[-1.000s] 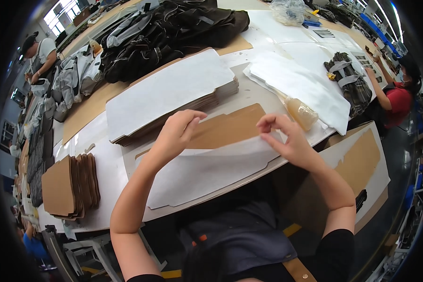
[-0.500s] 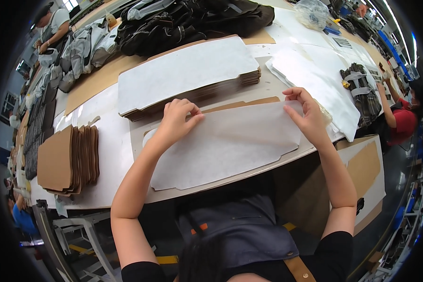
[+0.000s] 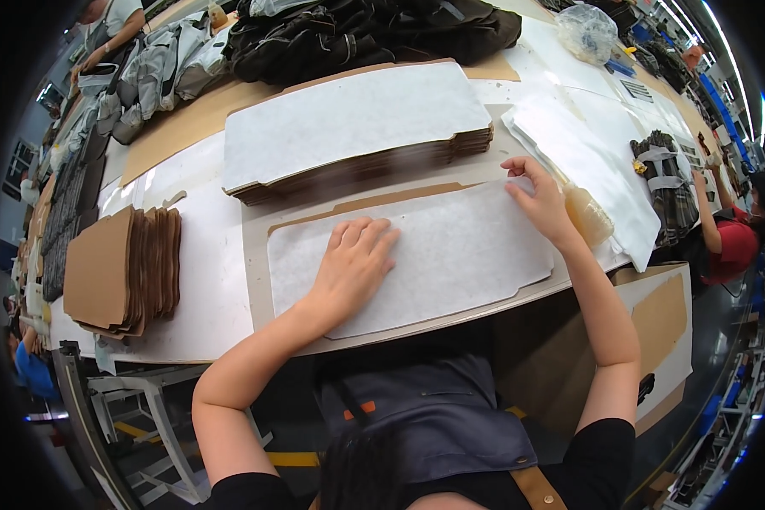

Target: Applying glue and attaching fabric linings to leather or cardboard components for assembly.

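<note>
A white sheet (image 3: 450, 255) with a stepped outline lies on a brown board (image 3: 399, 197), whose far edge shows beyond it. My left hand (image 3: 353, 259) rests palm down on the sheet's left half, fingers extended. At the far right corner, my right hand (image 3: 535, 200) has its thumb against the sheet's edge, its index finger curled and apart from the thumb. Just beyond lies a stack of similar brown boards (image 3: 382, 159), topped by another white sheet (image 3: 357, 115).
Smaller brown boards (image 3: 98, 276) stand stacked at left. White sheets (image 3: 578, 153) and a bottle of yellowish liquid (image 3: 588, 217) are at right. Dark fabric pieces (image 3: 365, 38) are heaped at the back. One co-worker (image 3: 727, 242) is at far right, another (image 3: 115, 30) at far left.
The white sheet, lifted and creased before, now lies flatter over the board. My left hand has let go of its far edge and moved nearer, palm down. My right hand stays by the corner.
</note>
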Tool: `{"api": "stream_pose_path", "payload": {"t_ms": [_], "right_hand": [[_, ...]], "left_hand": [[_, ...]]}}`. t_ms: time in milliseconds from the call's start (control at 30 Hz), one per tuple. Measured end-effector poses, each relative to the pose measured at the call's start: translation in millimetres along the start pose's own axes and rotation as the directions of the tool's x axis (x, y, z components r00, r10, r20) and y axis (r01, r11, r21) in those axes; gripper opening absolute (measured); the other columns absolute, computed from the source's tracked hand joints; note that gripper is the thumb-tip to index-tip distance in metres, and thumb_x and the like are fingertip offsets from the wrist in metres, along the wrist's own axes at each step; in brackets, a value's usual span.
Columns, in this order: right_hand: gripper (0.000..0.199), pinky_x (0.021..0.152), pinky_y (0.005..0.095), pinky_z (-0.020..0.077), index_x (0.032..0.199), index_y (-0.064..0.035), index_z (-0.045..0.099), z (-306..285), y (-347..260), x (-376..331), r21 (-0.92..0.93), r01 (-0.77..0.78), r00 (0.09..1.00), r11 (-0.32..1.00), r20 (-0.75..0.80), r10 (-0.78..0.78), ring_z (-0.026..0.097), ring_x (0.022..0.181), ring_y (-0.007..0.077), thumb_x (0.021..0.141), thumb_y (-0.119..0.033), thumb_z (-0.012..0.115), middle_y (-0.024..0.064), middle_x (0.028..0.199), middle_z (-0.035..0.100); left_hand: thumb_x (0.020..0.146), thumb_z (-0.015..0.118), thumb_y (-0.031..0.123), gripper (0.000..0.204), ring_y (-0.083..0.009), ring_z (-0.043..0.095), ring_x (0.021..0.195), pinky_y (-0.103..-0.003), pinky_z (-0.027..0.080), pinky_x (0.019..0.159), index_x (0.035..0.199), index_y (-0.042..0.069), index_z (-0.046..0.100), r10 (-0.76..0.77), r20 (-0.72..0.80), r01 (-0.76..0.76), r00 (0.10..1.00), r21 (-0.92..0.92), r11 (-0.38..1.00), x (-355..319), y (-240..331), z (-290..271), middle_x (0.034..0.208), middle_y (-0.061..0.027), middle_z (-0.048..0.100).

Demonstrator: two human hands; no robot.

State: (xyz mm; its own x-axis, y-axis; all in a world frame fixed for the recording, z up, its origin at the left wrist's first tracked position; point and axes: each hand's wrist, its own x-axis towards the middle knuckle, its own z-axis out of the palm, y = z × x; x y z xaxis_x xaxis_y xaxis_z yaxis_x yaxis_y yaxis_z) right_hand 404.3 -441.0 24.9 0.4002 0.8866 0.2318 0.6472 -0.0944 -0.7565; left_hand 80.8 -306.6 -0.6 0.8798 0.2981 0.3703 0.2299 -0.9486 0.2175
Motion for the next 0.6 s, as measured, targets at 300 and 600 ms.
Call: {"api": "stream_pose_path", "payload": {"t_ms": [300, 600], "right_hand": [[0.03, 0.101, 0.0296, 0.0444, 0.119, 0.0003, 0.062, -0.6, 4.4, 0.3, -0.008, -0.047, 0.998, 0.999, 0.031, 0.047, 0.058, 0.108, 0.0165, 0.088, 0.002, 0.064, 0.0052, 0.114, 0.065], [0.031, 0.096, 0.0304, 0.0466, 0.118, -0.0004, 0.062, 1.3, 9.8, -1.5, -0.039, -0.029, 0.999, 0.999, 0.021, 0.03, 0.06, 0.103, 0.0183, 0.088, 0.003, 0.065, 0.0074, 0.108, 0.066]], "left_hand": [[0.085, 0.074, 0.018, 0.044, -0.0292, 0.052, 0.123, -0.044, 0.037, 0.107, 0.125, 0.007, 0.061, 0.033, 0.058, -0.032, 0.998, -0.003, 0.999, -0.7, 1.8, -2.7, 0.131, -0.0101, 0.058], [0.085, 0.076, 0.024, 0.056, -0.0327, 0.049, 0.13, -0.045, 0.039, 0.108, 0.133, 0.004, 0.056, 0.022, 0.111, -0.012, 0.994, -0.095, 0.995, 8.3, 2.0, -3.6, 0.14, -0.0151, 0.053]]}}
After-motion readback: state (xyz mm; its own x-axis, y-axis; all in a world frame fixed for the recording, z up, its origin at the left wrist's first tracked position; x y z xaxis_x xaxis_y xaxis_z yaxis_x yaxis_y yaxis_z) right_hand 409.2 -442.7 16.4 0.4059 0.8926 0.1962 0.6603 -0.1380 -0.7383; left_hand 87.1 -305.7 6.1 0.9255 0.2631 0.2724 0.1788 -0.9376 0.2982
